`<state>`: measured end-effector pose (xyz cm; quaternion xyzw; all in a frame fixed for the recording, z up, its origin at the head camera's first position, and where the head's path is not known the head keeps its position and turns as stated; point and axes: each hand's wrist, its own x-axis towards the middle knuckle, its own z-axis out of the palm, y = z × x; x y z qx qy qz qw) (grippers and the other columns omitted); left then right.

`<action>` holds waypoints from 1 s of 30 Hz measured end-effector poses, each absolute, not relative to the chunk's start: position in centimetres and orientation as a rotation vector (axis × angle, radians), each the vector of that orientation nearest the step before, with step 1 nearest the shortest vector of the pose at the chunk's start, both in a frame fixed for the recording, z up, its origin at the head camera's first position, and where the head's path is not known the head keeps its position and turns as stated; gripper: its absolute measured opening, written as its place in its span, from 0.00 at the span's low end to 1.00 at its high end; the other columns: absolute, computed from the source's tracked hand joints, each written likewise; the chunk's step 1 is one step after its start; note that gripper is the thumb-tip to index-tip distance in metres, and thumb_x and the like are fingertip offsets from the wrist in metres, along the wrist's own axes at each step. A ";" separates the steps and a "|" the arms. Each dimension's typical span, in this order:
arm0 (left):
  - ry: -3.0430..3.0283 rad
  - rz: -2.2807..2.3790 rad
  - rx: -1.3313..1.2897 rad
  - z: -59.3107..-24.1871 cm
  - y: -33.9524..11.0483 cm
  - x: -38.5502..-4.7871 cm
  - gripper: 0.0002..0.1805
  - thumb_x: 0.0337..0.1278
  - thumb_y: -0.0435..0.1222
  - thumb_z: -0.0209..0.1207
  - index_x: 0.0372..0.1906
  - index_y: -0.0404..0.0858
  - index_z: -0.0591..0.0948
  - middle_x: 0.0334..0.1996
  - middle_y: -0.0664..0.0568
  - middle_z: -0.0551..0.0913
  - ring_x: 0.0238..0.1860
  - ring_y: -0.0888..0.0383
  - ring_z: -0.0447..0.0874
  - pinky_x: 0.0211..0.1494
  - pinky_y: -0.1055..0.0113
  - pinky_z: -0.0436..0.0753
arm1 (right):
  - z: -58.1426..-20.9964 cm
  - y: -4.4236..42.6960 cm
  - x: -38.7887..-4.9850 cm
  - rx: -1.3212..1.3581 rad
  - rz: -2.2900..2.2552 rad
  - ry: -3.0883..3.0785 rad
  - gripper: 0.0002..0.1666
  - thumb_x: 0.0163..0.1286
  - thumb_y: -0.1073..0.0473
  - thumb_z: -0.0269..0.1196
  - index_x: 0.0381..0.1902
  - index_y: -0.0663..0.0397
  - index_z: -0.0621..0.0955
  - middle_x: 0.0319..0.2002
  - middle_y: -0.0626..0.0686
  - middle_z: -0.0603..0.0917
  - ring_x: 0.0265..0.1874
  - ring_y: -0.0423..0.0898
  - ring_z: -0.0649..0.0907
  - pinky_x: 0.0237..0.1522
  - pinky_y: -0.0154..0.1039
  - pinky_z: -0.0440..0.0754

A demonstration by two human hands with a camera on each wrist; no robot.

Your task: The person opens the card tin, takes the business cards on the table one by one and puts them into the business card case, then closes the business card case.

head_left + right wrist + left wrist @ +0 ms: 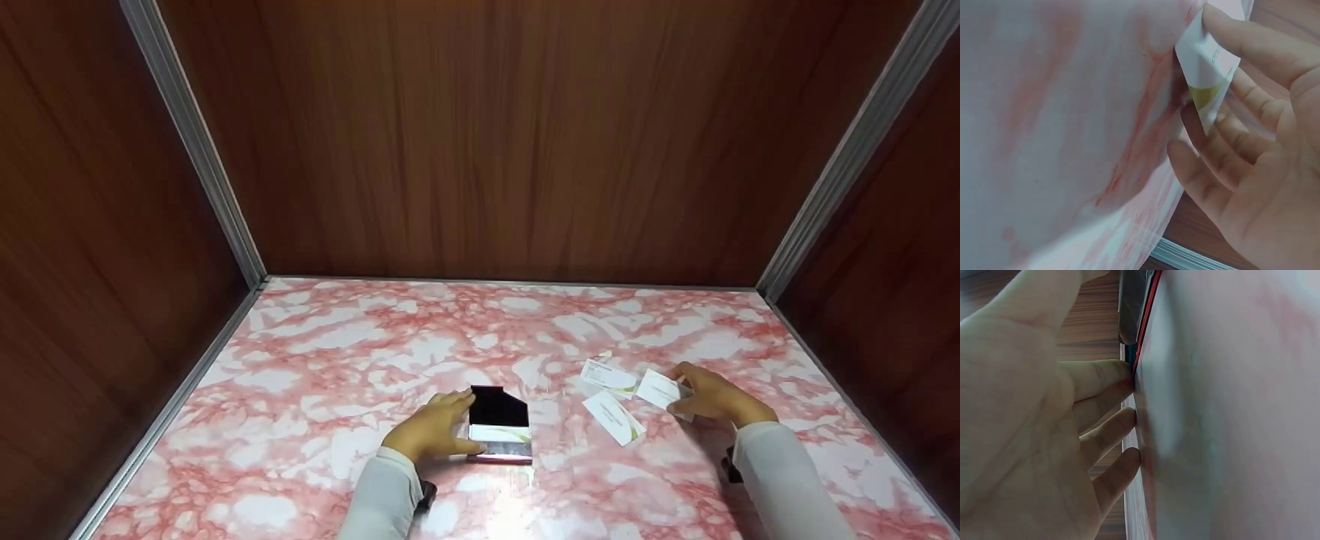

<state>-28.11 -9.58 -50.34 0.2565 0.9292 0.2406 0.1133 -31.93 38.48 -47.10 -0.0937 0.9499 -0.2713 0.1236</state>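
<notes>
White card (498,433) in the black case (496,409), left fingers (456,400) at its edge

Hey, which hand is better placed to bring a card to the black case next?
Probably the right hand: it pinches a card, while the left hand touches the black case.

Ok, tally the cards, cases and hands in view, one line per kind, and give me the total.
Cards: at least 4 (2 on the table, 1 held by the right hand, 1 in the case; overlaps may hide more)
Case: 1
Hands: 2 (right hand, left hand)
Total: at least 7
</notes>
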 end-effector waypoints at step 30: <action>2.710 0.746 0.754 -50.3 -9.6 -28.2 0.51 0.55 0.57 0.68 0.76 0.35 0.62 0.77 0.46 0.59 0.76 0.43 0.54 0.75 0.47 0.59 | -46.2 35.3 -31.3 -0.511 -0.956 3.069 0.15 0.72 0.71 0.56 0.55 0.60 0.78 0.50 0.69 0.83 0.52 0.66 0.81 0.53 0.64 0.78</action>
